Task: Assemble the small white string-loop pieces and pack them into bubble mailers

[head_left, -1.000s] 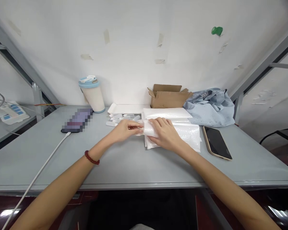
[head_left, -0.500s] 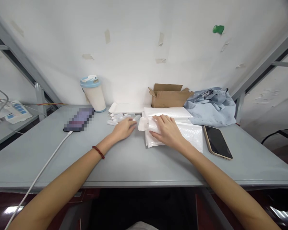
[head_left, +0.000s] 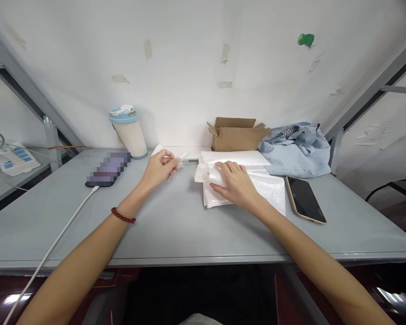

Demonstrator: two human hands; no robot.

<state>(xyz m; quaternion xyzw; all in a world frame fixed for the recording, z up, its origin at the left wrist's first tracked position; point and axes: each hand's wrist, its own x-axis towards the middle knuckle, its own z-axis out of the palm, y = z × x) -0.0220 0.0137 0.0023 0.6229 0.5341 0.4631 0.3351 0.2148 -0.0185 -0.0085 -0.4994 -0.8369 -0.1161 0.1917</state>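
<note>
My left hand (head_left: 158, 170) is raised over the table with thumb and fingers pinched on a small, slim, translucent white piece (head_left: 184, 156); I cannot make out its exact kind. Behind that hand, partly hidden by it, lie several similar small clear pieces (head_left: 186, 163). My right hand (head_left: 236, 184) is closed around a small white packet (head_left: 201, 173) whose flap end points left. Under this hand are white bubble mailers (head_left: 269, 189), lying flat and overlapping. A long white tray-like thing (head_left: 198, 152) rests against the wall behind.
An open cardboard box (head_left: 238, 139) and a bunched light-blue cloth (head_left: 296, 153) stand at the back right. A phone (head_left: 305, 198) lies right of the mailers. To the left are a cup with a blue lid (head_left: 130, 133) and a phone (head_left: 108, 169) on a white cable (head_left: 54, 248).
My left hand has lifted from the small clear pieces and moved left, now with one pinched in its fingers. My right hand stays on the white packet.
</note>
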